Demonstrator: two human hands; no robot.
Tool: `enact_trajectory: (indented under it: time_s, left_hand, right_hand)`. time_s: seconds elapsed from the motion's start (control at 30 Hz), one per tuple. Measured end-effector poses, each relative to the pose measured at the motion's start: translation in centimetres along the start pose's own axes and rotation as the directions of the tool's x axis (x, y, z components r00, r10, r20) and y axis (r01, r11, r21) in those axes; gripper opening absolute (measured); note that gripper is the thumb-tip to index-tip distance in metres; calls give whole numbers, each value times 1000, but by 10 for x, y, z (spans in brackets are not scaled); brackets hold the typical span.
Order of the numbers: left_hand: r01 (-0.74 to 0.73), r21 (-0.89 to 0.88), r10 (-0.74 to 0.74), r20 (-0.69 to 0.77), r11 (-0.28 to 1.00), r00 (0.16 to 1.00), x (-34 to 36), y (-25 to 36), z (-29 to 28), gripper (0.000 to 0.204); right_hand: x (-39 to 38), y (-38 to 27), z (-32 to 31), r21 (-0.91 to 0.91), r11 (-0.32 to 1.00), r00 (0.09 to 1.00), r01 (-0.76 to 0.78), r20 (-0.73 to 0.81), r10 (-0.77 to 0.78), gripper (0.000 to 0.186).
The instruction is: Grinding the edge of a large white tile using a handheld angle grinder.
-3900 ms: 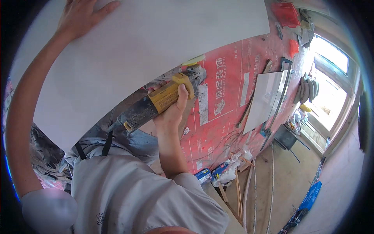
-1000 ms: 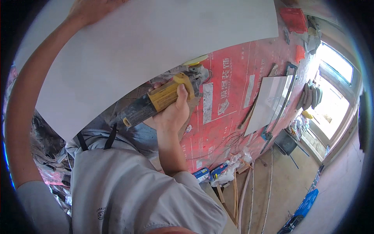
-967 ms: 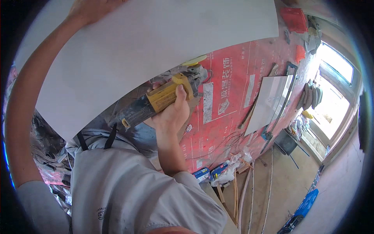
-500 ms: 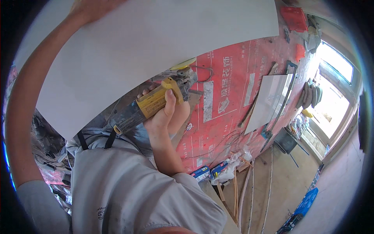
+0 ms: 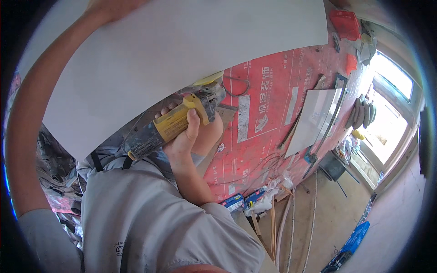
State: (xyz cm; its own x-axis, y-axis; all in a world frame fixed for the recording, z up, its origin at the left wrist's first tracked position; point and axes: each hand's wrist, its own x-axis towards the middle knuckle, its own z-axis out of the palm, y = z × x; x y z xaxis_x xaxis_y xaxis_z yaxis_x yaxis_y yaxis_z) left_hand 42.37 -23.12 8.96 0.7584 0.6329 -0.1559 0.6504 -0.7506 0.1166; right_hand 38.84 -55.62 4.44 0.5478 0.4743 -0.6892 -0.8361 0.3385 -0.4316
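My right hand (image 5: 184,141) is wrapped around the yellow and dark body of a dusty angle grinder (image 5: 170,125). The grinder's head points up and right, and its yellow disc (image 5: 208,78) lies at the curved-looking edge of a large white sheet (image 5: 182,41). The sheet partly covers the disc; whether they touch, I cannot tell. At the upper left my left hand (image 5: 111,9) is against the sheet, its fingers cut off by the picture's top edge. My left forearm reaches up along the sheet's left side.
Red printed sheeting (image 5: 255,150) spreads beyond the grinder, with a loose cable (image 5: 239,86) on it. A smaller pale panel (image 5: 314,113) and a dark strip lie farther right. Blue packages (image 5: 254,198), long thin strips (image 5: 273,232) and a dark bucket (image 5: 333,166) stand near the window.
The grinder and my right hand have shifted slightly left and down, and more of the yellow disc shows. My left hand has barely moved on the sheet.
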Motion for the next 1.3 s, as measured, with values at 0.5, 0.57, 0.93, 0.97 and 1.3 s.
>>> enact_trajectory:
  time_s: [0.5, 0.57, 0.93, 0.97, 1.3]
  left_hand:
    - [36, 1, -36, 77, 999, 996, 7, 14, -9, 71]
    - [44, 14, -45, 56, 999, 997, 4, 11, -10, 71]
    - [22, -4, -22, 75, 1000, 997, 2, 8, -11, 71]
    - [24, 1, -24, 74, 1000, 997, 2, 8, -12, 71]
    - [47, -17, -46, 51, 999, 998, 4, 7, -7, 71]
  right_hand:
    - [-3, 9, -10, 10, 1000, 999, -3, -37, 4, 41]
    - [-1, 3, -4, 1, 1000, 998, 5, -56, -5, 41]
    - [25, -56, 12, -157, 978, 983, 135, -106, -153, 42]
    - [29, -59, 11, -171, 978, 970, 119, -190, -152, 42]
    - [25, -57, 11, -127, 989, 984, 80, -146, -98, 47]
